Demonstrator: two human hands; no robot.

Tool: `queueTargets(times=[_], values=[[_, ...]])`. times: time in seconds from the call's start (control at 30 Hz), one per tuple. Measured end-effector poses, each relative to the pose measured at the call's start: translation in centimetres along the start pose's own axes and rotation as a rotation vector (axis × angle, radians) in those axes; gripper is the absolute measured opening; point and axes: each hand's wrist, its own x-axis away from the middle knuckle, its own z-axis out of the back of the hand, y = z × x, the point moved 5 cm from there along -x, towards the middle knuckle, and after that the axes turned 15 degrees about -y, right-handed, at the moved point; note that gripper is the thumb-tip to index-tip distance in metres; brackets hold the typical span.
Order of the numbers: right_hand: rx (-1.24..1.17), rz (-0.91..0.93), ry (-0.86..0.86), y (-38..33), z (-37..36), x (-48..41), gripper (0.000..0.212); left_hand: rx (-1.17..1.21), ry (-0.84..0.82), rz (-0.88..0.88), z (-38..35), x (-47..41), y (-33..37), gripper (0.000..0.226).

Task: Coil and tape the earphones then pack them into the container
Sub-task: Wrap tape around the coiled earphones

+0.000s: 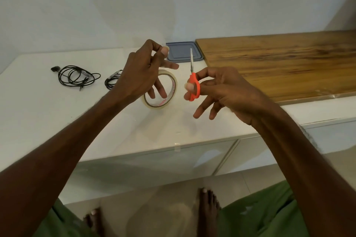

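My left hand [142, 71] is raised over the white counter [48, 113]. Its thumb and forefinger pinch together at the top, apparently on a clear tape end. Its lower fingers reach through the clear tape roll [169, 90], which hangs tilted above the counter. To the right, my right hand [221, 92] grips orange-handled scissors [193, 84] with the thumb through a loop and the shut blades pointing up. A loosely coiled black earphone [77, 77] lies at the left. A second black bundle [111, 82] is partly hidden behind my left wrist. The grey-blue lidded container [183, 52] sits by the wall.
A wooden board [279, 63] covers the counter's right part. A small strip of clear tape [177, 147] sticks at the counter's front edge. White cabinet fronts lie below, and my bare feet stand on the tiled floor.
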Motion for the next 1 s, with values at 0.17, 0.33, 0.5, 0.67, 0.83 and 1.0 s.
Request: queueTargets(times=[0.17,0.33,0.5,0.67,0.83,1.0], values=[[0.062,-0.055,-0.089,0.0,-1.3,0.0,0.034,0.037,-0.033,0.022,0.2,0.1,-0.1,0.027],[0.165,-0.187,-0.157,0.5,-1.9,0.3,0.052,0.004,-0.039,0.009,0.4,0.0,0.0,0.025],[0.371,-0.201,-0.163,0.1,-1.9,0.0,0.056,0.009,-0.046,-0.01,0.3,0.0,-0.3,0.028],[0.416,-0.163,-0.128,-0.3,-1.2,-0.4,0.052,0.003,-0.046,-0.046,0.1,-0.1,-0.2,0.028],[0.48,-0.154,-0.13,-0.4,-1.0,-1.2,0.048,-0.017,-0.044,-0.059,-0.1,0.0,0.2,0.026],[0.497,-0.138,-0.133,-1.1,-0.5,-1.4,0.048,-0.072,-0.028,-0.073,-0.3,0.2,0.7,0.023]])
